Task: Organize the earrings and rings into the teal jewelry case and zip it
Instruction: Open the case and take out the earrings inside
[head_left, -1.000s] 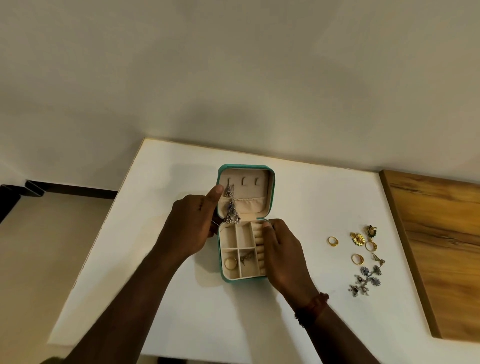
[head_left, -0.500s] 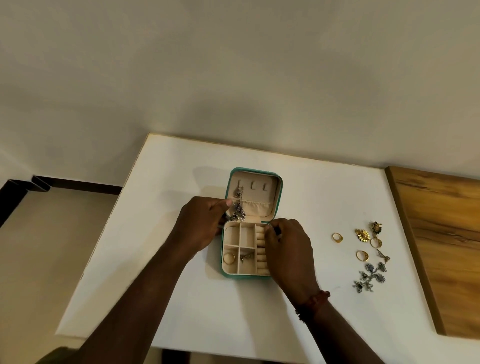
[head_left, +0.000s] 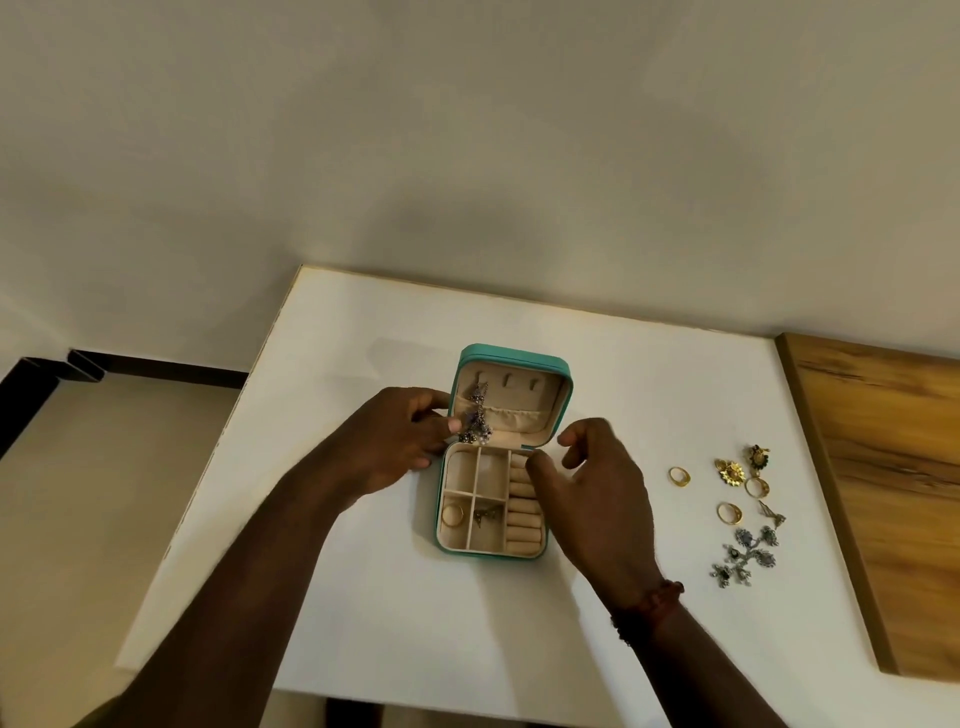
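Observation:
The teal jewelry case (head_left: 511, 354) stands open on the white table, its lid upright. A silver dangling earring (head_left: 478, 415) hangs inside the lid at the left. My left hand (head_left: 400, 441) holds the lid's left edge, with its thumb tip touching the earring's lower part. My right hand (head_left: 597, 499) hovers over the case's right side with loosely curled fingers and holds nothing. A gold ring (head_left: 452, 515) and a small earring (head_left: 485, 513) lie in the front compartments. Loose to the right lie a gold ring (head_left: 679, 476), a gold flower earring (head_left: 730, 473) and a large silver-blue earring (head_left: 748, 556).
More small rings and earrings (head_left: 757, 487) lie among the loose pieces. A wooden board (head_left: 893, 493) borders the white table (head_left: 363, 597) on the right. The table's left edge drops to the floor (head_left: 104, 493); a plain wall rises behind.
My right hand has lifted off the case's right side and its fingers have spread. My left hand stays at the lid by the hanging earring.

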